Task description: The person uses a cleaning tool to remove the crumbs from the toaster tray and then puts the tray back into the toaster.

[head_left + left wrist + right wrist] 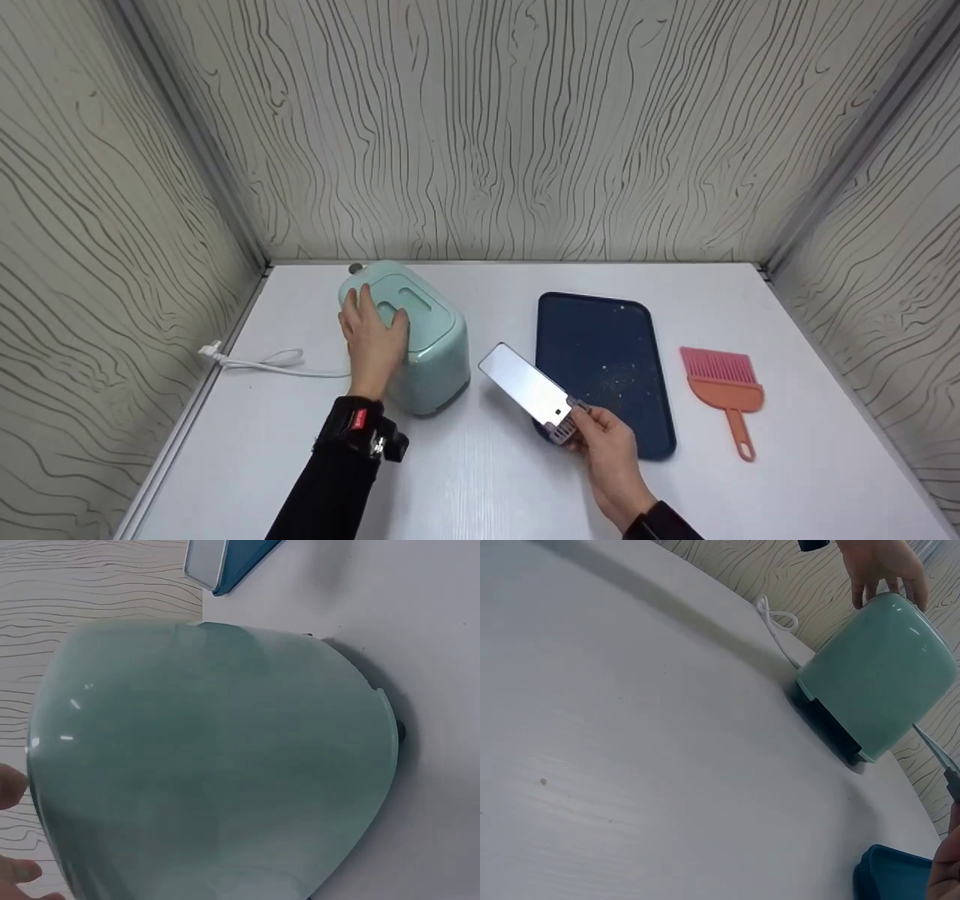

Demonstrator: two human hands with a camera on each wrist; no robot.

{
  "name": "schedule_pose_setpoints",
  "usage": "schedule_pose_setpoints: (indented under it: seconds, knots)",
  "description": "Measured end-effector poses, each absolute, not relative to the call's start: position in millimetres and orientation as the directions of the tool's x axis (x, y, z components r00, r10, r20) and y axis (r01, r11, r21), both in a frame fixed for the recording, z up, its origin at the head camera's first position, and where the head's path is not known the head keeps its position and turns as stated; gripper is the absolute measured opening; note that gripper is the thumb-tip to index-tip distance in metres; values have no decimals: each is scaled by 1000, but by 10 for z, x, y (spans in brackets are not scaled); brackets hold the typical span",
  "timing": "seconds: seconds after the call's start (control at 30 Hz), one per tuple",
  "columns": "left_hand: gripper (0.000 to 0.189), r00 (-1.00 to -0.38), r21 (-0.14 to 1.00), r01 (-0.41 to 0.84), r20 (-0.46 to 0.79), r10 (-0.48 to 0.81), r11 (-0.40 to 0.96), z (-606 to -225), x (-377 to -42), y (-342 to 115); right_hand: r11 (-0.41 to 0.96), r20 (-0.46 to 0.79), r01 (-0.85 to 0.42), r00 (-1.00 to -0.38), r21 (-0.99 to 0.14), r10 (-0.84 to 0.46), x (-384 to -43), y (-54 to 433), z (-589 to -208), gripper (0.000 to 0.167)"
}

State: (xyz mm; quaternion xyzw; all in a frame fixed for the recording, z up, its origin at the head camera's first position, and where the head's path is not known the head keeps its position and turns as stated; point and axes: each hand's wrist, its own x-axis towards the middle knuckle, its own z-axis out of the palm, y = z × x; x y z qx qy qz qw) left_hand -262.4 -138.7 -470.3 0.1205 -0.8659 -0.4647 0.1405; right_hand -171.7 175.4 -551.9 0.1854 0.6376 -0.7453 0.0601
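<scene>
A mint-green toaster [439, 375] stands on the left half of the table, its slotted top facing up. My left hand [375, 341] rests on that top with the fingers spread; in the left wrist view, a few fingertips [11, 786] show beside the toaster's edge. My right hand [611, 454] pinches the slotted grey end of a flat, shiny crumb tray [525, 382]. The crumb tray slants up and left between the toaster and a dark blue tray [574, 330]. In the right wrist view, a dark opening [832, 724] runs along the toaster's base.
Pale crumbs [619, 379] lie scattered on the blue tray. Right of it lies a small brush [724, 382] with pink bristles and an orange handle. A white cord with a plug [214, 351] runs left from the toaster. Wood-patterned walls enclose the white table [480, 487].
</scene>
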Motion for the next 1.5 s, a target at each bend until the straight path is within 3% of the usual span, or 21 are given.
schedule_pose_setpoints:
  seconds: [0.23, 0.8, 1.5]
  knots:
    - [78, -948, 866, -116, 50, -314, 487, -4827, -2666, -1419, -156, -381, 360, -915, -920, 134, -1650, 1701, -5560, 32]
    - [74, -943, 842, -160, 23, -331, 515, -4883, -2708, -1400, -88, -425, 419, -902, -904, 70, -1543, 1592, -5712, 30]
    - [75, -942, 844, -167, 16, -334, 509, -4872, -2692, -1387, -147, -455, 462, -887, -875, -82, -1542, 1345, -5884, 27]
